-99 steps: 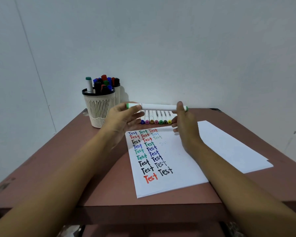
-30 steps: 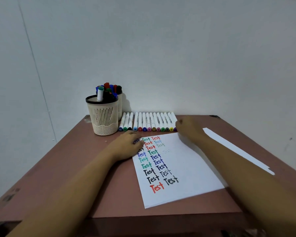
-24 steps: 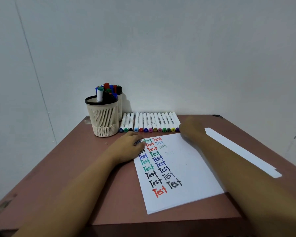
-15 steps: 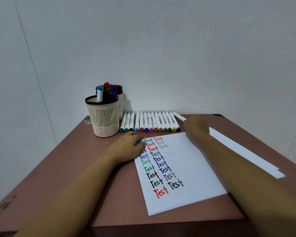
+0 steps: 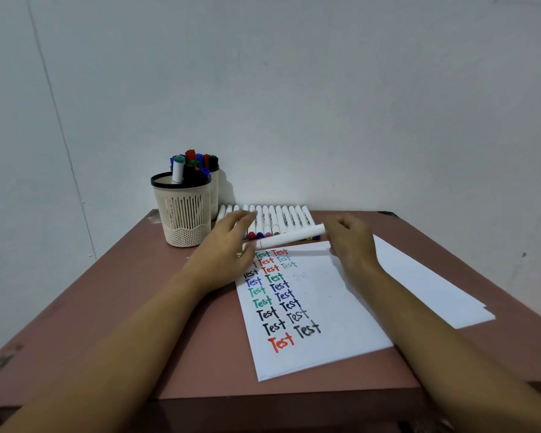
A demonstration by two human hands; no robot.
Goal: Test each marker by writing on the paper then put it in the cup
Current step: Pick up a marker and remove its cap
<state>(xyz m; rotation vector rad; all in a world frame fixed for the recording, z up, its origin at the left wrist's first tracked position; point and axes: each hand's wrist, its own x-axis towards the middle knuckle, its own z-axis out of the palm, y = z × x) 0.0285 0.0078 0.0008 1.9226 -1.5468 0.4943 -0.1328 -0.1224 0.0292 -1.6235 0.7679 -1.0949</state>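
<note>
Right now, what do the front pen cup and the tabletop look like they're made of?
The cup looks like moulded plastic, matte cream with a black rim, judging by its even slotted walls. The table seems a smooth reddish-brown laminate or painted board with a dull sheen; worn marks show near its left edge.

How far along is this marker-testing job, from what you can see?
Done: many "Test" words fill the paper, and several markers stand in the cup. In hand: the right hand holds a white marker, with the left hand open near its end. Left: a row of markers lies by the wall.
</note>
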